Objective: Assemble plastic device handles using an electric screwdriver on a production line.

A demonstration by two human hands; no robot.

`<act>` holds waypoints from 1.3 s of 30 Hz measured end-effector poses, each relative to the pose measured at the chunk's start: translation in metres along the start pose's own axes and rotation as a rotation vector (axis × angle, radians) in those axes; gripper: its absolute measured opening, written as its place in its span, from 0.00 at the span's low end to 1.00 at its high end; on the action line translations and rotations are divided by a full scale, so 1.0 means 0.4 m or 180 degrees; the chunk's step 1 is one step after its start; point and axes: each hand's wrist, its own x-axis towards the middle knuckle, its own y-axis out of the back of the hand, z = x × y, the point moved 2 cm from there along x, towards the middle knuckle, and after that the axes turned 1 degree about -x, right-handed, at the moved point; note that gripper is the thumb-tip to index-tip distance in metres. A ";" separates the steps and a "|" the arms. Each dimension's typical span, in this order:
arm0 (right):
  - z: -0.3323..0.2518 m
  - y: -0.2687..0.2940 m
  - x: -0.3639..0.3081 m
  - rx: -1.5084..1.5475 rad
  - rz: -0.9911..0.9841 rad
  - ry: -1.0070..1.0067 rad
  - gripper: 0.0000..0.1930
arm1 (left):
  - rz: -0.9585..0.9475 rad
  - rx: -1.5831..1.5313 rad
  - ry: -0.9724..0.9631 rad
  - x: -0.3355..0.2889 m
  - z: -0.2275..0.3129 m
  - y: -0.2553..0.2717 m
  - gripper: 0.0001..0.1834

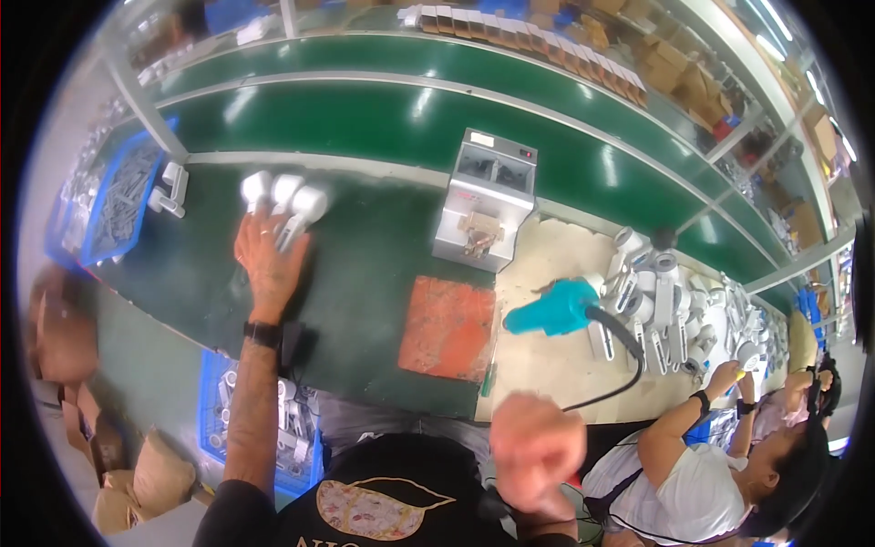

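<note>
My left hand (270, 256) is closed over the grey handles of three white round-headed devices (285, 193) on the dark green worktop. Their heads point to the far side, and my fingers partly hide the handles. Close to my body, at the table's near edge, my right hand (538, 448) is raised and blurred. It looks curled, but motion smears its fingers. Beyond it lies a teal electric screwdriver (551, 308) with a black cable. A grey boxy machine (483, 202) stands at the back middle, and an orange-red mat (447, 328) lies before it.
At right, many similar white-grey devices (670, 301) are heaped on beige paper. Blue crates (128, 196) (208, 410) of parts stand at far left and beside my left arm. One more device (171, 190) lies at back left. A co-worker (665, 474) sits at right. A green conveyor (383, 109) runs behind.
</note>
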 end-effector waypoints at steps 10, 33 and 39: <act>0.258 0.177 0.104 -0.2072 0.1294 -0.0961 0.33 | -0.0711 -0.2663 -0.0437 0.065 0.404 0.094 0.15; -0.083 0.344 -0.085 -0.1451 0.1173 -0.1115 0.24 | -0.3137 -0.1273 -0.1061 -0.153 1.087 -0.162 0.25; -0.055 0.341 -0.088 -0.1406 0.1159 -0.1075 0.27 | -0.1824 -0.1863 -0.1556 -0.118 0.926 -0.062 0.19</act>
